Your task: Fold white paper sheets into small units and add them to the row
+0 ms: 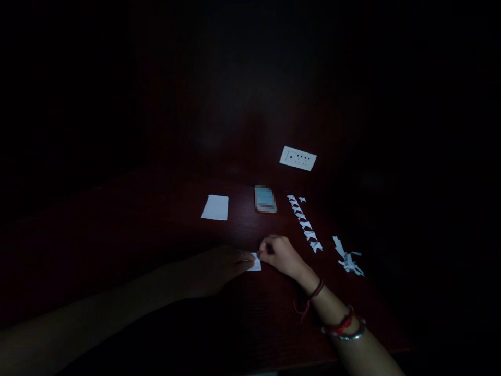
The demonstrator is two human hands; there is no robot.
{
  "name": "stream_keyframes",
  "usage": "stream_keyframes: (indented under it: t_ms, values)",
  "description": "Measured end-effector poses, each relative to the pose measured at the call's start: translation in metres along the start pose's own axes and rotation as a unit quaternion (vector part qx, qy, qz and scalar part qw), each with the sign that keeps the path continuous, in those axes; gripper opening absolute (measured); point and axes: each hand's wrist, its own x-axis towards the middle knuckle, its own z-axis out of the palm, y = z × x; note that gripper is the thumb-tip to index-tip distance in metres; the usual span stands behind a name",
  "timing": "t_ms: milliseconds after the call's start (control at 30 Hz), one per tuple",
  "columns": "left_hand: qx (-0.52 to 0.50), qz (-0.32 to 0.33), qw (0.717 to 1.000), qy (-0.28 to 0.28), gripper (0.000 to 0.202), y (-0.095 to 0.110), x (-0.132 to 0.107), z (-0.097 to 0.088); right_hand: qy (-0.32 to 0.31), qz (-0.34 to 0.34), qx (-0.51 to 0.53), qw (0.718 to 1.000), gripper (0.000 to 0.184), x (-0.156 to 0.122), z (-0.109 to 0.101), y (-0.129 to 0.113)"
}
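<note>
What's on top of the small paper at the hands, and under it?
The left hand covers part of the small paper; the right hand is at its upper right edge. Table shows around it; directly underneath is covered.

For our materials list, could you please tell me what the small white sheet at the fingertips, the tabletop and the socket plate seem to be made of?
White sheet: likely matte paper, thin and straight-edged.
Tabletop: perhaps wood or wood-look laminate, dark red with faint grain and soft sheen.
Socket plate: probably smooth plastic, evenly pale around dark openings.
</note>
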Motion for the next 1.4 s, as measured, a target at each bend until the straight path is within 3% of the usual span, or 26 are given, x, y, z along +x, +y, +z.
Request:
stream_keyframes:
  t_ms: [167, 333, 633, 767, 900, 1133, 1400]
  values:
    - [0.012, 0.006, 1.0, 0.011, 0.046, 0.004, 0.001, -0.004, 0.042, -0.013, 0.008, 0.999, 0.012, -0.001, -0.006, 0.001]
    - [0.019, 0.014, 1.0, 0.011, 0.043, 0.005, 0.003, -0.008, -0.002, -0.074, 0.036, 0.997, 0.01, -0.002, -0.009, -0.005]
    - [0.015, 0.012, 0.998, 0.066, 0.04, 0.0, 0.002, 0.0, -0.009, -0.06, 0.016, 0.998, 0.011, -0.003, -0.008, -0.006]
    - [0.008, 0.024, 0.998, 0.061, 0.04, 0.0, 0.005, -0.002, -0.057, -0.122, -0.007, 0.991, 0.023, -0.008, -0.014, -0.007]
    - [0.006, -0.005, 0.999, 0.037, 0.046, -0.002, 0.006, -0.002, -0.098, -0.157, -0.021, 0.983, 0.031, -0.013, -0.02, -0.008]
    - [-0.019, -0.007, 0.999, 0.028, 0.051, -0.013, 0.002, 0.006, -0.122, -0.161, -0.058, 0.978, 0.034, -0.012, -0.024, -0.009]
    - [0.006, 0.013, 0.999, 0.048, 0.04, -0.017, 0.007, 0.008, -0.144, -0.179, -0.078, 0.97, 0.029, -0.01, -0.03, -0.013]
